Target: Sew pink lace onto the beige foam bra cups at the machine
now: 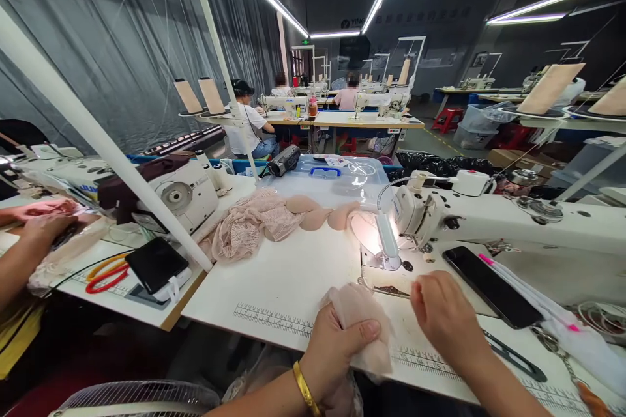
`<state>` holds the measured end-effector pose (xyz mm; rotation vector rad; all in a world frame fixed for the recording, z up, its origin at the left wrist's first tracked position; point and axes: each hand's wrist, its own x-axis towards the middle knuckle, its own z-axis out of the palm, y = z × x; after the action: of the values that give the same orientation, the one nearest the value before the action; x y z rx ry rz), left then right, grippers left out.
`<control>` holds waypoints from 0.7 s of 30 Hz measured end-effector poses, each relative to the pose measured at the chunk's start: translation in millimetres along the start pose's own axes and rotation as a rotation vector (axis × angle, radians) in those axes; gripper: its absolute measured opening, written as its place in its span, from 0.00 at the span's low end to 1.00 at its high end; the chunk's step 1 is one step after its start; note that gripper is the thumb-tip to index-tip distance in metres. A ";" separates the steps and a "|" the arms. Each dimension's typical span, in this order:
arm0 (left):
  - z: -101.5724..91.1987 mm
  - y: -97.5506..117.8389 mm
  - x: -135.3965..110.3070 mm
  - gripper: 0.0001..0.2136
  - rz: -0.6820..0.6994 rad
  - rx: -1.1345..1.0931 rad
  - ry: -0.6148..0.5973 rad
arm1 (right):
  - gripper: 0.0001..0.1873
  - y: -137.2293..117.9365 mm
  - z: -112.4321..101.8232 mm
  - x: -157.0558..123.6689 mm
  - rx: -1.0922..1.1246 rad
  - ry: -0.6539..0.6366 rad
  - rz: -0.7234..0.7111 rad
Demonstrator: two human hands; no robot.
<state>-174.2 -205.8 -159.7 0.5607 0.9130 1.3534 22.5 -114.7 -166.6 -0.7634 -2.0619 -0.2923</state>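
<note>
My left hand point(337, 348), with a gold bangle on the wrist, grips a piece of pale pink fabric point(364, 329) at the near edge of the white sewing table point(288, 273). My right hand point(443, 316) lies beside it with fingers curled on the same fabric, just in front of the needle plate. The white sewing machine point(489, 215) stretches to the right, its lamp point(386, 238) lit above the needle. A pile of pink lace and foam cups point(274, 218) lies farther back on the table.
A black phone point(491, 283) lies under the machine arm. To the left a co-worker's arm point(27, 247) reaches over another machine point(180, 192), next to a dark phone point(156, 264) and orange scissors point(105, 273). A clear plastic bin point(337, 176) stands behind. Other people sew at distant tables.
</note>
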 end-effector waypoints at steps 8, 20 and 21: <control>-2.3 13.6 4.8 0.28 0.064 0.024 0.146 | 0.11 -21.7 -17.9 -14.4 0.379 -0.159 0.464; 5.6 5.9 7.1 0.28 0.123 -0.067 0.157 | 0.22 -72.7 -1.7 -24.5 0.917 -0.356 0.950; 6.8 6.1 7.9 0.27 0.122 -0.105 0.156 | 0.23 -79.3 2.2 -27.3 0.956 -0.301 1.013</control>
<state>-172.4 -196.0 -152.8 0.4407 0.9392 1.5626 -16.7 -186.8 -183.9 -1.1088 -1.5090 1.3220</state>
